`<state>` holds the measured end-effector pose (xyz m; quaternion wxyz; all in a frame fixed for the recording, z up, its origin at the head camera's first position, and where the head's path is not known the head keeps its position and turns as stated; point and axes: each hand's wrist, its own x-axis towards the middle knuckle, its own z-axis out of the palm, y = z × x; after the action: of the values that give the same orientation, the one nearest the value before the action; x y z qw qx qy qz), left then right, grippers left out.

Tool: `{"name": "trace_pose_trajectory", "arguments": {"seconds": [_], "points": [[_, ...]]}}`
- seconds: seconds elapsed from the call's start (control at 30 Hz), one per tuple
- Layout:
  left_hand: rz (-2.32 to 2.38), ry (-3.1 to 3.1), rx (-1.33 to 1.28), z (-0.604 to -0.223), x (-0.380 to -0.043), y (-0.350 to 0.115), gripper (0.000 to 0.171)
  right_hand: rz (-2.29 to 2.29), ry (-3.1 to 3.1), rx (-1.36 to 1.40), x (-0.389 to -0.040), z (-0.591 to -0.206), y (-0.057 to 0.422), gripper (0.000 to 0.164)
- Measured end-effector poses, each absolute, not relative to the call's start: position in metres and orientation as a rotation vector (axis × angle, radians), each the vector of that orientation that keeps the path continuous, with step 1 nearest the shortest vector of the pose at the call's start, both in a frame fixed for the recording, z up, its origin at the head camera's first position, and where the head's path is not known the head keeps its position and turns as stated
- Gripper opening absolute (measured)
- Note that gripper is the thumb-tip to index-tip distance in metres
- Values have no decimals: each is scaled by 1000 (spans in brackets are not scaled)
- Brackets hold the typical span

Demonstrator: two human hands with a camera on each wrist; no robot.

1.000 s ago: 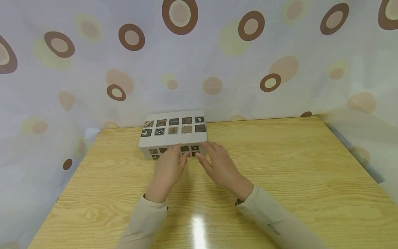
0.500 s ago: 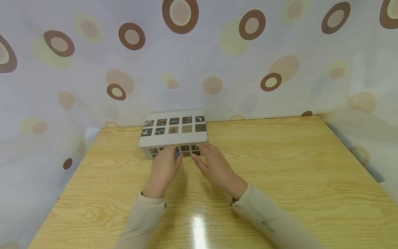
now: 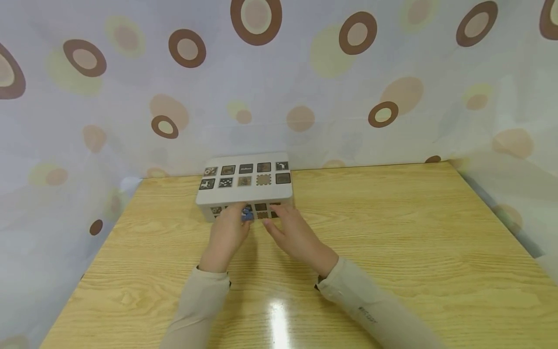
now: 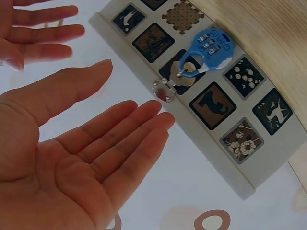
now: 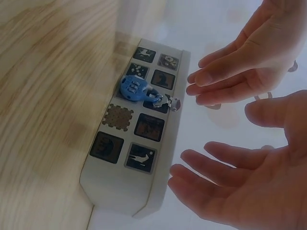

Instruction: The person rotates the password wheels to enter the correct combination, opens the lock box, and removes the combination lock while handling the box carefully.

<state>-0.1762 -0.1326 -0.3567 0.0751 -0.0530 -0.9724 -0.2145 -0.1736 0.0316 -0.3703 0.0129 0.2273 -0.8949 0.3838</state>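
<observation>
A white box (image 3: pixel 244 195) with square picture prints stands shut at the back of the table. On its front hangs a blue combination padlock (image 4: pixel 213 50), its shackle through the metal hasp (image 4: pixel 164 91) under the lid edge. My left hand (image 3: pixel 224 236) is in front of the box, left of the padlock, fingers relaxed and nearly straight, holding nothing. To the right, my right hand (image 3: pixel 297 237) reaches the box front with fingers spread and nothing in them. In the right wrist view, both hands are apart from the padlock (image 5: pixel 134 88).
The wooden table (image 3: pixel 392 228) extends to both sides and in front of the box. Behind it hangs a pale curtain (image 3: pixel 261 87) with brown and beige ovals, which also runs along both sides.
Both hands have shifted left along the box front, the right one also moving inward. The blue padlock, hidden at first behind the left hand, now shows between the hands.
</observation>
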Motion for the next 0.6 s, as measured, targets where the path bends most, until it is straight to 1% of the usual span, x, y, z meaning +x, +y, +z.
{"name": "trace_pose_trajectory", "arguments": {"seconds": [0.43,0.6], "points": [[-643,-3014,-89,-368,-186,-141,38,1301,-2900,709,-180,-374,16,49],[-712,-3063,-44,-375,-193,-146,39,1375,-2948,670,-183,-378,11,52]]}}
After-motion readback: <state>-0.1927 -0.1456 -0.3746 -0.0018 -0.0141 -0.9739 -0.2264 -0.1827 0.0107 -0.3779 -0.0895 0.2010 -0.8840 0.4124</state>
